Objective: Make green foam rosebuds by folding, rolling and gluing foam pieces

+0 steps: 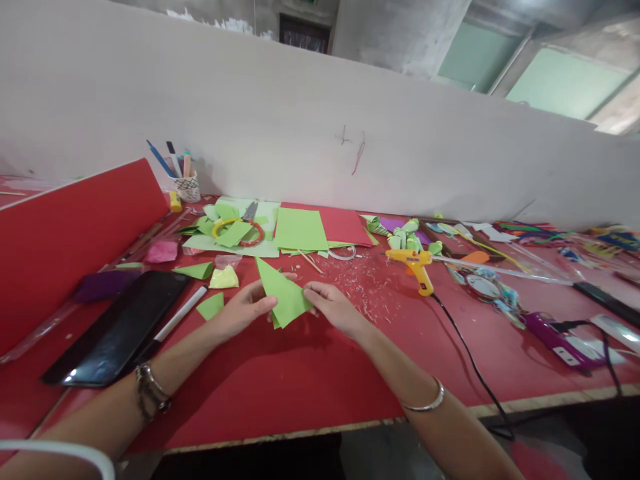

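Observation:
A folded piece of light green paper (284, 293) is held above the red table, its tip pointing up and to the left. My left hand (247, 305) grips its left side, with the thumb on the front face and the fingers partly hidden behind. At the right corner, the thumb and fingers of my right hand (333, 308) pinch the same paper. Close to my left hand lie a small green paper piece (211, 305), a bag of yellow material (225, 277) and a white marker (180, 313).
Scissors (250, 212) rest on green scraps near the wall, beside a stack of green sheets (300, 229). A yellow glue gun (419, 268) with a black cord lies to the right, near a purple power strip (565, 343). A black tablet-like device (120, 327) lies at left.

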`<action>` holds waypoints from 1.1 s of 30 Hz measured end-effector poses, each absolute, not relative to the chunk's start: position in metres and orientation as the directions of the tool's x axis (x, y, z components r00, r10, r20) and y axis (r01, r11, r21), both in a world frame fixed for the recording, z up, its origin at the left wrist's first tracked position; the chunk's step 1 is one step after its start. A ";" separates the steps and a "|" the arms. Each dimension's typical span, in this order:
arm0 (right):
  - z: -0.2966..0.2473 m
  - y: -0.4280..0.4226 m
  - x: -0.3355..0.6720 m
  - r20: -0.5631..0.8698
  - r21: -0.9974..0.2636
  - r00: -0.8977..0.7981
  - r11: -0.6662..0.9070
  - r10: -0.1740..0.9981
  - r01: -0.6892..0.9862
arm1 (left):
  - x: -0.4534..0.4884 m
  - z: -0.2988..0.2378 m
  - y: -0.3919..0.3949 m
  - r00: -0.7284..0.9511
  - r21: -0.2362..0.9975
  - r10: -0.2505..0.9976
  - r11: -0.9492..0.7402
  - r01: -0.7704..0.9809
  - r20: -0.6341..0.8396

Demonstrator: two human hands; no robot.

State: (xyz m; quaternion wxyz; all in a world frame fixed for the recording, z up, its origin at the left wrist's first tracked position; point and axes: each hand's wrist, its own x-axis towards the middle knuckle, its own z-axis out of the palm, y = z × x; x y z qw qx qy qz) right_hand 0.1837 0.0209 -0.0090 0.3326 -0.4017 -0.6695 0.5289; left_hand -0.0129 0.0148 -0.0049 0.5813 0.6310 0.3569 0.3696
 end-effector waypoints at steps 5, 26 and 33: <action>-0.002 0.011 0.183 0.119 -0.925 -0.507 0.281 0.854 0.257 | -0.011 -0.010 0.013 0.362 0.996 0.932 -0.060 0.070 0.031; -0.001 0.006 0.181 0.194 -0.879 -0.561 0.397 0.805 0.266 | -0.005 0.003 0.007 0.438 0.966 0.897 -0.162 0.202 0.059; -0.001 0.007 0.182 0.184 -0.910 -0.582 0.362 0.792 0.204 | -0.002 0.004 0.007 0.470 0.959 0.882 -0.171 0.226 0.047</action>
